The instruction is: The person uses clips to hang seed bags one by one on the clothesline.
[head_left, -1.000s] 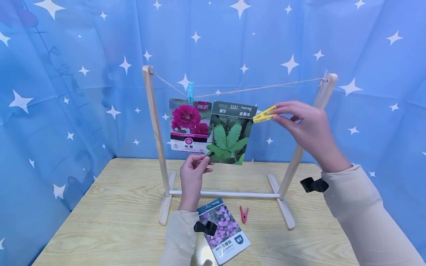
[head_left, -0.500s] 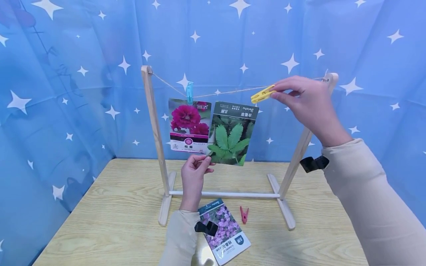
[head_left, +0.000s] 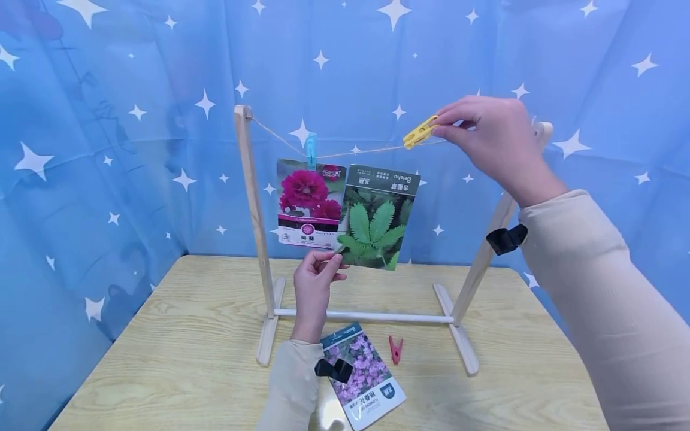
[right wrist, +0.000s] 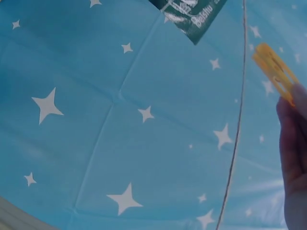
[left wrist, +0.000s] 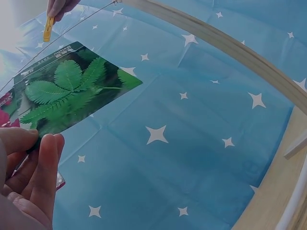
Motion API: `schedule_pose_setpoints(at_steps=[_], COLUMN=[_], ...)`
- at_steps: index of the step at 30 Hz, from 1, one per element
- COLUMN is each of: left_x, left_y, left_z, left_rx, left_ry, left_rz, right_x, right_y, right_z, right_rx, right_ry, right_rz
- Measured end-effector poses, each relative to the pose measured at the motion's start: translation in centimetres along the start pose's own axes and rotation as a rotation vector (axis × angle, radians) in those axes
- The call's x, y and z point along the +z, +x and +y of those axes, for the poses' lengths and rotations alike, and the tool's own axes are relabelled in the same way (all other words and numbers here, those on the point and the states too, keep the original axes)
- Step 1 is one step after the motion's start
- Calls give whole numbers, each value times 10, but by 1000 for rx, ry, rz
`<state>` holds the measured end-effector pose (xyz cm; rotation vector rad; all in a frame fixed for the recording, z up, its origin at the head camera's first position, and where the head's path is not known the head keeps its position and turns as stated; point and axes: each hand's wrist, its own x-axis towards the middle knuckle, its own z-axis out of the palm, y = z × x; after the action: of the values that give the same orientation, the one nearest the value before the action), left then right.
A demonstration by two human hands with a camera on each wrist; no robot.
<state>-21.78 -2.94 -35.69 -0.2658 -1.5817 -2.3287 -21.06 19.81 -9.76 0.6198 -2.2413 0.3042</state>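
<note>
My left hand (head_left: 315,287) pinches the lower left corner of a green-leaf seed packet (head_left: 377,218), held up just below the string (head_left: 372,152). The packet's printed text is upside down and it leans slightly. In my right hand (head_left: 493,140) a yellow clothespin (head_left: 420,131) is pinched by its handle ends, its tip pointing down and left at the string, above the packet's upper right corner. A pink-flower seed packet (head_left: 307,194) hangs from the string by a blue clothespin (head_left: 311,149), its right edge overlapped by the green-leaf packet. The left wrist view shows the pinching thumb (left wrist: 19,139).
The string spans two wooden posts (head_left: 253,209) joined low down by a white bar (head_left: 388,315). On the wooden table (head_left: 178,341) lie a purple-flower seed packet (head_left: 366,371), partly behind my left sleeve, and a red clothespin (head_left: 396,349). A blue star-patterned curtain (head_left: 140,179) stands behind.
My right hand has risen with the yellow clothespin from beside the packet's right edge to the string, shifting slightly left. The left hand and its packet have barely moved.
</note>
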Motion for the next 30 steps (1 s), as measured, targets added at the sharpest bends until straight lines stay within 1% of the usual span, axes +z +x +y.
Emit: schedule_pose_setpoints(at_steps=[7, 11, 14, 23, 26, 30], left_x=[-2, -2, -2, -3, -3, -4], left_y=[1, 2, 3, 3, 3, 3], left_z=[-1, 0, 0, -3, -3, -4], left_rx=[-9, -7, -8, -41, -49, -54], left_ry=[5, 7, 5, 10, 9, 8], left_rz=[9, 4, 7, 3, 7, 7], right_x=[-1, -1, -1, 3, 4, 5], right_y=[12, 20, 25, 37, 41, 43], right_z=[-2, -4, -5, -9, -10, -13], right_rx=[-14, -43, -48, 40, 50, 40], right_ry=[-23, -42, -47, -50, -52, -68], right_rz=[-100, -145, -194, -363, -402, -434])
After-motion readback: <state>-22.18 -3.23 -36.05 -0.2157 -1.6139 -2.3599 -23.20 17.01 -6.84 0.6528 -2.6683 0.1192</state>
